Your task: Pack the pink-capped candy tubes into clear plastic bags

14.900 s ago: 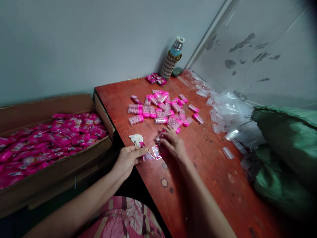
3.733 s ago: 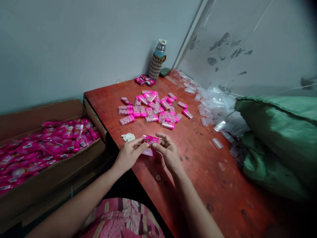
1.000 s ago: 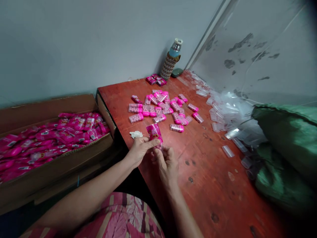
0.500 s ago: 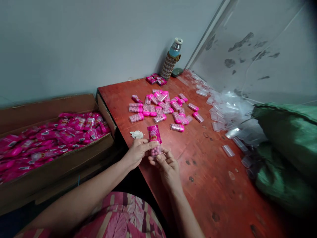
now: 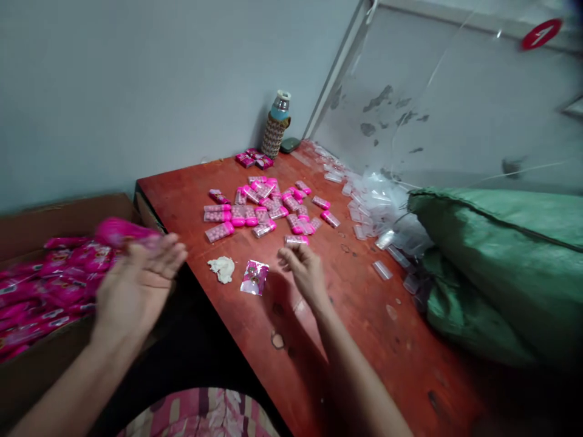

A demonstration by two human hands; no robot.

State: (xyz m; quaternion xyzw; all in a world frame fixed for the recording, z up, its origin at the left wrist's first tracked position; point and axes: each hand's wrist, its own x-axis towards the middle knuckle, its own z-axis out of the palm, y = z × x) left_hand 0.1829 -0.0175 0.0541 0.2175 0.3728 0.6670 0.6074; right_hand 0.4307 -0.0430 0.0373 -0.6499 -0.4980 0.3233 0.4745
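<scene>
Tabletop point(image 5: 373, 321), red and marked, spreads before us, and at its right side we see a bulging green sack point(image 5: 501, 261). On the left a cardboard box point(image 5: 82, 215) holds many pink packets point(image 5: 59, 291). Beside the sack we find a heap of clear plastic tubes point(image 5: 382, 197). Mid-table lie the pink-capped tubes point(image 5: 262, 189), filled with little pink balls, and behind them a bottle point(image 5: 276, 130) stands in a patterned sleeve by the wall.

Our left hand point(image 5: 136, 285) is at the table-side end of the box, palm turned up, fingers stretched out. One blurred pink packet point(image 5: 121, 232) shows at its thumb and fingers; whether they grip it, we cannot tell. Our right hand point(image 5: 303, 267) is over the table near the closest pink-capped tube, fingers curled toward the thumb; whether their tips meet, we cannot tell. Left of it lies a flat printed wrapper point(image 5: 255, 278), then a crumpled white scrap point(image 5: 221, 268).
</scene>
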